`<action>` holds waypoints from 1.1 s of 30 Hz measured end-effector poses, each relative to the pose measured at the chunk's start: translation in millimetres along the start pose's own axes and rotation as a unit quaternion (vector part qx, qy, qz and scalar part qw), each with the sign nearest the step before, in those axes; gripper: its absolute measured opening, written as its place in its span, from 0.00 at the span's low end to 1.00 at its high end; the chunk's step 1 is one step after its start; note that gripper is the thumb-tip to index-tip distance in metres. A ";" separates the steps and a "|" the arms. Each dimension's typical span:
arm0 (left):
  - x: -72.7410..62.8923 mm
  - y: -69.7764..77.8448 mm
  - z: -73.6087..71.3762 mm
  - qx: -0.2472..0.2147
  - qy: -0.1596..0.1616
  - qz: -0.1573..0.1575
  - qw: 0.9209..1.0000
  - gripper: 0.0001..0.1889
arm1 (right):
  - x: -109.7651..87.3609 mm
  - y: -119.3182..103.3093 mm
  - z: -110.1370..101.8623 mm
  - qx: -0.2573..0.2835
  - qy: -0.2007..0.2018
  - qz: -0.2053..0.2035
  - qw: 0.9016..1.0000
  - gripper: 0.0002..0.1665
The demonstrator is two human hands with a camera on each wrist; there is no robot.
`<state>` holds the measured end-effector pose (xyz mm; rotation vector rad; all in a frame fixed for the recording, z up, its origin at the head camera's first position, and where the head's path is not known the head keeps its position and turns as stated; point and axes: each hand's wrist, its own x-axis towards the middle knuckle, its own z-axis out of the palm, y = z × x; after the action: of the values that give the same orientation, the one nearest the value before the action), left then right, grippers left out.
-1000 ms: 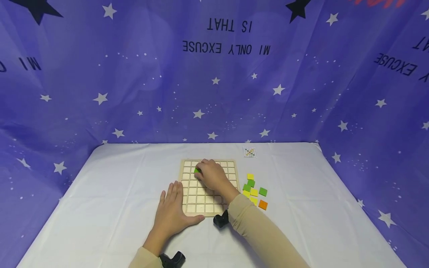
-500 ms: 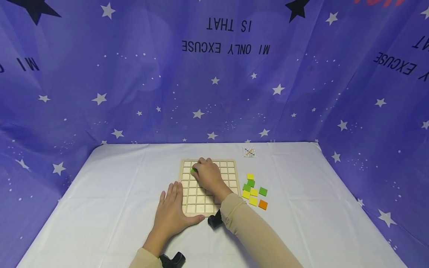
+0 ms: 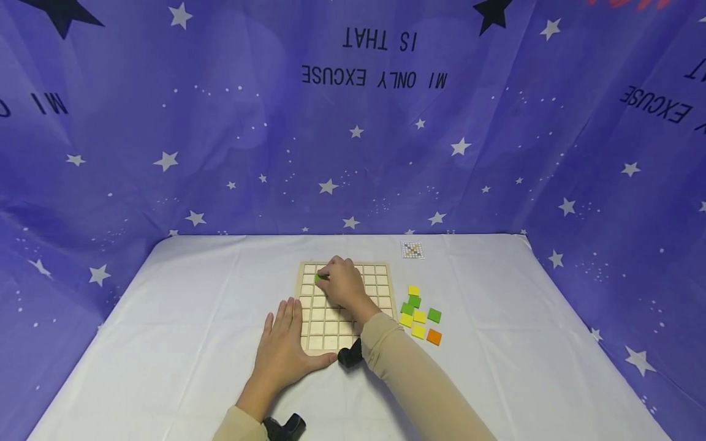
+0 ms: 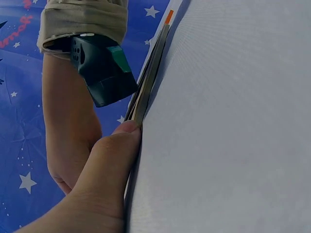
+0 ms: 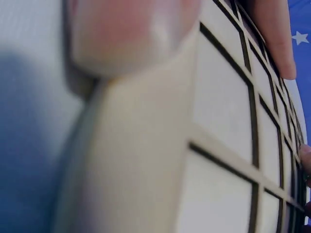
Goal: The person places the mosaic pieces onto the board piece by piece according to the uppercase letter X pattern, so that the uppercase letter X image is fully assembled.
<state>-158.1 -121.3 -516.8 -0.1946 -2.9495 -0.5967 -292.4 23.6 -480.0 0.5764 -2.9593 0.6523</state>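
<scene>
A wooden grid board point(image 3: 317, 327) lies on the white table. My left hand point(image 3: 282, 352) rests against its near left corner, fingers straight along the left side and thumb stretched along the front edge. In the left wrist view that thumb point(image 4: 109, 155) touches the board's edge. Over the far left part of the grid, my right hand point(image 3: 346, 285) pinches a small green square tile point(image 3: 318, 278), mostly covered by the fingers. Whether the tile touches the board I cannot tell. The right wrist view shows bare grid cells point(image 5: 218, 97) and a blurred fingertip point(image 5: 126, 39) close up.
Right of the board lie several loose square tiles: yellow ones point(image 3: 418, 331), green ones point(image 3: 434, 315) and one orange tile point(image 3: 434, 337). A small card with a coloured grid pattern point(image 3: 412, 250) lies behind them. A purple star-print curtain point(image 3: 353, 153) rises behind the table.
My right hand has shifted slightly left over the grid with the green tile still pinched. The left hand stays at the board's corner.
</scene>
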 end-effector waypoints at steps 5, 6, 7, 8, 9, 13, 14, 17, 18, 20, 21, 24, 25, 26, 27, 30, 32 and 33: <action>0.2 0.3 0.9 -0.002 -0.004 0.001 1.000 0.75 | 1.0 0.9 1.4 -0.005 -0.009 0.006 1.000 0.16; 0.0 0.4 1.2 -0.003 -0.003 0.001 1.000 0.75 | 0.8 0.6 1.7 -0.008 -0.011 0.005 1.000 0.16; -0.3 0.4 1.4 -0.003 -0.001 0.001 1.000 0.75 | 0.3 0.1 2.0 -0.010 -0.014 0.004 1.000 0.17; -0.6 0.4 1.8 -0.004 0.001 0.001 1.000 0.75 | -0.4 -0.4 2.0 -0.014 -0.017 0.002 1.000 0.17; -0.8 0.3 2.3 -0.004 0.003 0.002 1.000 0.75 | -1.3 -1.0 2.1 -0.018 -0.019 -0.001 1.000 0.16; -2.0 0.0 3.5 -0.006 0.009 0.001 1.000 0.74 | -6.3 -2.1 -0.9 -0.050 -0.023 -0.018 0.998 0.15; -2.2 0.0 3.5 -0.005 0.010 0.002 1.000 0.74 | -8.0 -1.4 -2.7 -0.054 -0.022 -0.025 0.998 0.15; -2.5 0.0 3.3 -0.003 0.011 0.002 1.000 0.74 | -13.5 4.5 -9.8 -0.045 -0.017 -0.039 0.998 0.16; -2.4 -0.1 3.4 -0.003 0.011 0.001 1.000 0.74 | -15.7 7.7 -12.8 -0.036 -0.015 -0.042 0.998 0.16; -2.1 -0.3 3.8 -0.001 0.010 0.000 1.000 0.74 | -20.3 14.6 -21.3 -0.015 -0.014 -0.039 0.999 0.18; -2.0 -0.4 4.1 0.000 0.010 -0.001 1.000 0.74 | -22.5 18.7 -26.0 -0.005 -0.014 -0.037 0.999 0.19; -1.5 -0.7 4.8 -0.001 0.011 -0.006 1.000 0.74 | -30.1 33.2 -42.7 0.019 -0.016 -0.025 0.999 0.20; -1.3 -0.7 5.1 -0.002 0.012 -0.007 1.000 0.74 | -33.1 39.3 -48.5 0.024 -0.015 -0.019 0.999 0.20; -1.2 -0.7 5.4 -0.004 0.014 -0.008 1.000 0.74 | -36.3 46.3 -54.3 0.028 -0.014 -0.014 0.999 0.21; -1.0 -0.6 5.6 -0.004 0.015 -0.008 1.000 0.74 | -39.6 53.7 -60.2 0.032 -0.014 -0.008 0.999 0.21; -0.6 0.2 5.4 -0.004 0.014 -0.004 1.000 0.74 | -51.3 79.5 -75.8 0.033 -0.008 0.012 0.999 0.21; -0.5 0.5 4.6 -0.001 0.013 -0.003 1.000 0.74 | -60.6 96.5 -86.0 0.031 -0.010 0.027 0.999 0.21; -0.7 0.7 4.0 0.001 0.011 -0.003 1.000 0.74 | -65.6 104.7 -90.4 0.029 -0.012 0.034 0.999 0.21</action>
<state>-157.7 -119.1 -520.3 -0.1781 -2.9303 -0.5927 -272.5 171.9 -447.9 0.4940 -3.0039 0.7433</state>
